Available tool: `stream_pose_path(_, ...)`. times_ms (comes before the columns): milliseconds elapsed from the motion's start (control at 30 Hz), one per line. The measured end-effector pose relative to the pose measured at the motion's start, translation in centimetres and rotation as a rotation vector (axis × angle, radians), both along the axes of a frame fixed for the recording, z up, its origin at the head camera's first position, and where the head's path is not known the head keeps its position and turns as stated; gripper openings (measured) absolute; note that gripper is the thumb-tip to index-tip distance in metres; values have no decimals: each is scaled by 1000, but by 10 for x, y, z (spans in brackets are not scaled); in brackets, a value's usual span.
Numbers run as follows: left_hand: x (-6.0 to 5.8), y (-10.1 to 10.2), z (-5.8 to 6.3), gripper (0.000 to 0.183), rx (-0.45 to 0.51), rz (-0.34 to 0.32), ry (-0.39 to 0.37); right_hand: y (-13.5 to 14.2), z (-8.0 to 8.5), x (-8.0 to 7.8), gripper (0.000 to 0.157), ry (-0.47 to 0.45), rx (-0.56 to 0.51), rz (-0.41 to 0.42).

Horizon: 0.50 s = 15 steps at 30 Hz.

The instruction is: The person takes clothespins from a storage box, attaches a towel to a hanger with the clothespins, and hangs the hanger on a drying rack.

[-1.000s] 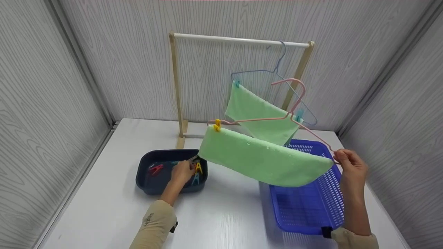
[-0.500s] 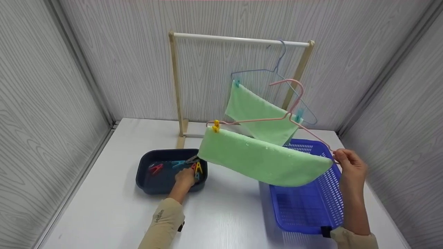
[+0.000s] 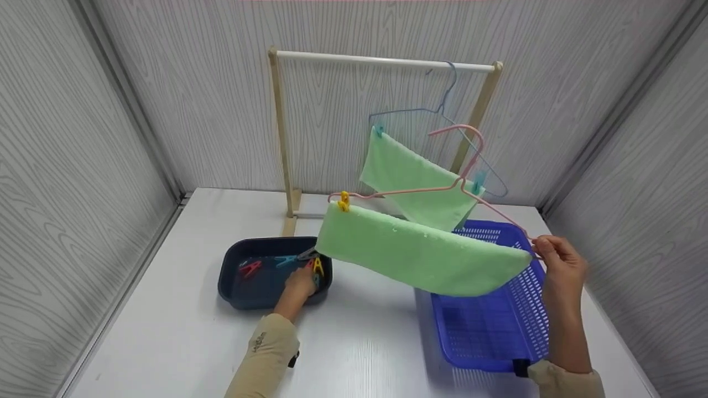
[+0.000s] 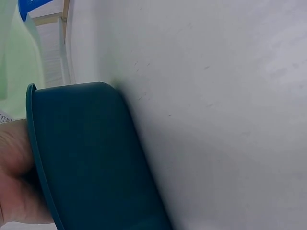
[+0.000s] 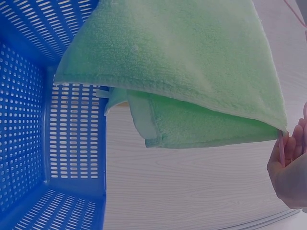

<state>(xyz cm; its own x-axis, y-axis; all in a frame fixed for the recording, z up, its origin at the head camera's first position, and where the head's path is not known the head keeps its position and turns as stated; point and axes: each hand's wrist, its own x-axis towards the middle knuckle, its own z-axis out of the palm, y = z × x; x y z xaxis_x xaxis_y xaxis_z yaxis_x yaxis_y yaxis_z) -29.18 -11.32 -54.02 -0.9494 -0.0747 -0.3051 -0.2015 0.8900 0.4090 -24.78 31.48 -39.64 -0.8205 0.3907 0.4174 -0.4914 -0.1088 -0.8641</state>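
My right hand (image 3: 561,262) pinches the right end of a pink clothes hanger (image 3: 417,190), at the corner of a pale green towel (image 3: 420,254). A yellow clothespin (image 3: 343,202) clips the towel's left corner to the hanger. In the right wrist view the towel (image 5: 182,52) hangs folded beside my fingers (image 5: 286,143). My left hand (image 3: 300,283) reaches into a dark plastic bin (image 3: 238,298), fingertips among clothespins at its right end, including a yellow clothespin (image 3: 317,266). The bin wall (image 4: 91,153) hides those fingers in the left wrist view; I cannot tell whether they grip a clothespin.
Behind stands a drying rack (image 3: 354,57). A blue hanger (image 3: 406,111) on it carries a second green towel (image 3: 415,177) with two teal clothespins. Below the held towel is a blue perforated basket (image 3: 487,365). Red (image 3: 250,269) and blue (image 3: 285,261) clothespins lie in the bin.
My left hand has shifted right and slightly down within the bin, away from the grey clothespin to the yellow and blue ones. My right hand, hanger and towel have hardly moved.
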Motion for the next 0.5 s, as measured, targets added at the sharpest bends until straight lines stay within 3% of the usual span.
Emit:
stream_pose_path(267, 3, -4, 3, 28, 18, 8, 23, -1, 0, -1, 23, -34, 4, -26)
stream_pose_path(500, 6, -17, 9, 21, 52, 7, 142, -3, 1, -1, 16, -16, -19, -4)
